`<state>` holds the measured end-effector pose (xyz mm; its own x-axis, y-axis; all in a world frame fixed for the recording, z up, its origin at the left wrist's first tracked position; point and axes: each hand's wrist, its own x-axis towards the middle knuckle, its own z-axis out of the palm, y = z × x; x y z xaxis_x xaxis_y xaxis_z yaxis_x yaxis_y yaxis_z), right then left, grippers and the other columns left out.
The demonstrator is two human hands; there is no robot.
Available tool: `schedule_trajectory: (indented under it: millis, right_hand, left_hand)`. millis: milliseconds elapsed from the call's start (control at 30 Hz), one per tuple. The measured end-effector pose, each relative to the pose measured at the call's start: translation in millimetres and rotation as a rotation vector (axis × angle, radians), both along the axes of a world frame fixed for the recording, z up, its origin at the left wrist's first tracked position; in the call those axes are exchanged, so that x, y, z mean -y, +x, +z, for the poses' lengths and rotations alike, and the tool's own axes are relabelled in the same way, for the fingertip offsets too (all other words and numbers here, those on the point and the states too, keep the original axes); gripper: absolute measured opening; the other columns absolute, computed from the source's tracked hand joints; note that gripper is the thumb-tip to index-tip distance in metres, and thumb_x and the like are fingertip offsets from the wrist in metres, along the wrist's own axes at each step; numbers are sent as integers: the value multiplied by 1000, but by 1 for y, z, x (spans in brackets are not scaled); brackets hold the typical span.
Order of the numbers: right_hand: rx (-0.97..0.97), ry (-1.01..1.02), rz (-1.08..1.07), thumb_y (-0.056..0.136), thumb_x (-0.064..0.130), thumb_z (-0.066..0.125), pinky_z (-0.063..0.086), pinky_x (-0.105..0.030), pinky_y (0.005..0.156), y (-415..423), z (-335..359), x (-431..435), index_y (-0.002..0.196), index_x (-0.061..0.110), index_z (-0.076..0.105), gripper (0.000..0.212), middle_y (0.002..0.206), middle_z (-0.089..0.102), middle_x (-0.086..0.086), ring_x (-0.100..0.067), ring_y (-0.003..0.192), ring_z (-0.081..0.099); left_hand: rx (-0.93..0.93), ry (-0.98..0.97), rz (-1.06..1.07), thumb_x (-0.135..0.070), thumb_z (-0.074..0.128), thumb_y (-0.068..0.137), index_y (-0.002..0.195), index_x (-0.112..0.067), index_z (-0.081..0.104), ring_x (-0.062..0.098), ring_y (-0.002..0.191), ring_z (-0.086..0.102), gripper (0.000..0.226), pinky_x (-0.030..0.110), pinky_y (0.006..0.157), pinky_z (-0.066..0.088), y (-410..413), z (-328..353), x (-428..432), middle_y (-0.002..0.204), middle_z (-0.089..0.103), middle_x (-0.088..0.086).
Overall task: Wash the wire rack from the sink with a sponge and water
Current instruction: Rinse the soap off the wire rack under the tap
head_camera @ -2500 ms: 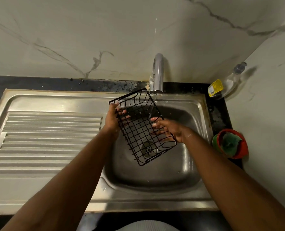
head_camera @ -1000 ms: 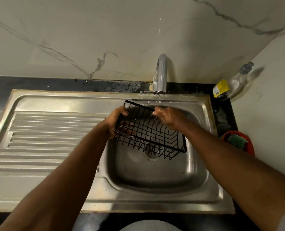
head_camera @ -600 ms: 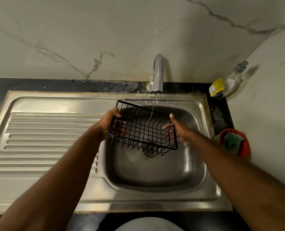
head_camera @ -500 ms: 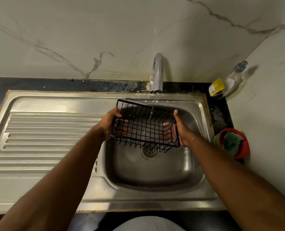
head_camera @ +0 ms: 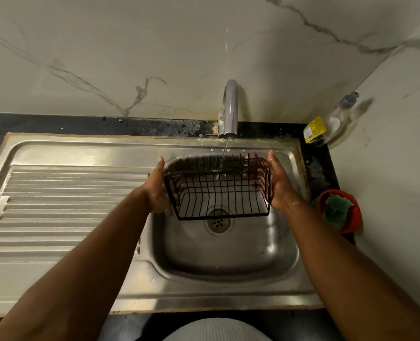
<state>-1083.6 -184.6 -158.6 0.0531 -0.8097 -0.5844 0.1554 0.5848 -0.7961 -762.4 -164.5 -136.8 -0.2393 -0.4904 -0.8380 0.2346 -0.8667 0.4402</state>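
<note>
Black wire rack (head_camera: 218, 190): held above the far half of the sink (head_camera: 228, 264) basin, clear of its floor. Left hand (head_camera: 158, 190): grasped the rack's left end, fingers curled in among the wires. Right hand (head_camera: 279, 185): grasped the right end likewise. Tap (head_camera: 230, 107): at the sink's far edge, thin water stream (head_camera: 226, 150) fell onto the rack. Green sponge (head_camera: 337, 212): in a red bowl (head_camera: 351, 217) beside the sink's right edge. Soap bottle (head_camera: 332, 121): far right corner of the counter (head_camera: 319, 168)

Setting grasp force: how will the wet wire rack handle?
Probably stiff: the wire rack holds its box shape, held only at its ends by the left hand and right hand. Likely light, being open mesh. Possibly slippery: water runs onto it.
</note>
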Motion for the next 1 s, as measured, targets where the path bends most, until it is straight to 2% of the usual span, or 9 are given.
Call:
schedule_trajectory:
  millis: [133,300,400,467,600,667,800,933,1000]
  right_hand:
    - [-32,-51,-8,97,72,44,49,-48,107,-5,0,-1,112,13,76,70,114,76,-14,-30,114,69]
    - [-115,-49,-18,92,71,55,52,-48,101,-8,-7,-8,120,23,76,60,131,70,-10,-30,124,64]
    - [-128,160,-62,65,87,70,47,-66,101,-13,-13,-7,126,44,69,74,140,63,-7,-38,130,58]
    - [-39,287,6,59,83,76,48,-70,94,-16,-11,-13,123,38,71,79,126,72,-9,-41,117,66]
    - [139,234,-57,70,48,84,52,-62,97,-24,-19,-19,139,24,64,76,138,66,-10,-41,123,64]
    - [154,172,-102,74,40,81,55,-47,91,-22,-19,-19,142,19,61,74,141,64,-15,-36,115,69]
    - [93,4,-110,77,33,75,53,-39,88,-19,-14,-14,139,25,62,63,129,70,-15,-29,115,70]
    - [46,-32,-66,85,23,63,52,-33,78,-27,-6,-12,145,35,55,62,146,59,0,-25,126,65]
    - [-44,-56,-9,95,8,49,50,-31,76,-30,-3,-12,133,38,62,51,133,65,7,-21,114,67]
  left_hand:
    - [-6,20,-30,-69,55,92,133,-21,59,60,125,43,63,86,102,30,-6,-2,-5,135,49,24]
    - [-18,-121,55,-59,49,97,118,-19,68,37,119,55,49,55,108,41,-14,-8,-7,122,63,17]
    - [7,-242,81,-58,42,99,110,-22,71,25,95,67,48,39,82,53,-17,-10,-7,110,69,11]
    - [33,-324,96,-68,43,96,118,-26,70,21,100,66,54,37,77,53,-16,-10,-4,120,69,5]
    - [131,-438,6,-84,53,87,140,-37,59,31,137,51,71,52,111,40,-20,0,6,149,58,3]
    - [181,-433,-54,-72,66,87,143,-34,55,36,132,57,69,56,107,48,-23,1,11,146,58,11]
    - [168,-336,-58,-52,72,90,131,-18,63,21,84,69,54,35,71,59,-26,7,13,113,69,14]
    - [89,-273,-67,-46,74,89,135,-16,60,33,107,74,57,51,94,59,-27,3,5,132,67,15]
    - [71,-305,-32,-40,72,92,131,-18,61,35,110,74,46,50,96,58,-34,3,1,136,66,14]
